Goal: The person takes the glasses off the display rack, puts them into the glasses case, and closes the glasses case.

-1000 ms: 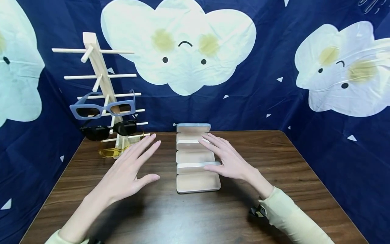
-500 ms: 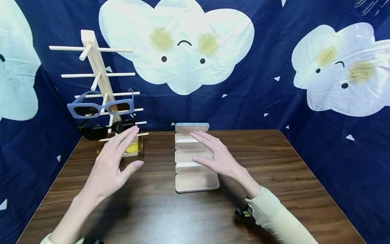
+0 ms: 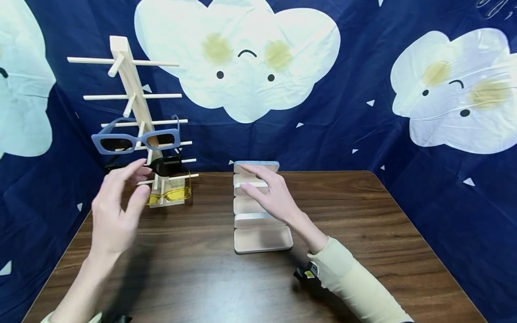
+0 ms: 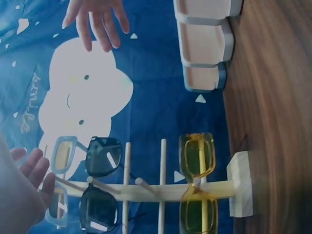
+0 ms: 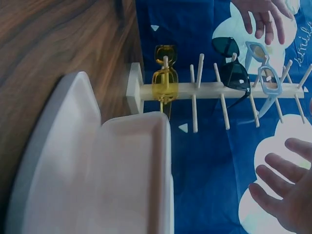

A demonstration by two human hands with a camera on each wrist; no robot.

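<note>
My left hand (image 3: 111, 211) is raised, loosely bent and holding nothing, in front of the wooden glasses stand (image 3: 139, 96). In the head view its fingers overlap the black sunglasses (image 3: 167, 166); just above them, blue-framed sunglasses (image 3: 139, 141) hang on the pegs. Yellow glasses (image 3: 177, 194) sit lowest, by the stand's base. My right hand (image 3: 270, 190), fingers extended and holding nothing, hovers over a row of beige, shallow-walled compartments (image 3: 260, 240), hiding part of it. No glasses lie in the compartments that show.
The stand's upper pegs (image 3: 105, 97) hold no glasses and stick out toward the sides and front. A brown wood-grain table (image 3: 347, 211) lies beneath everything. Navy cloth (image 3: 355, 125) with white clouds hangs behind it and at both sides.
My left hand has moved left to the stand, its fingers bending more and uncovering the yellow glasses. The right hand has shifted slightly left over the compartments.
</note>
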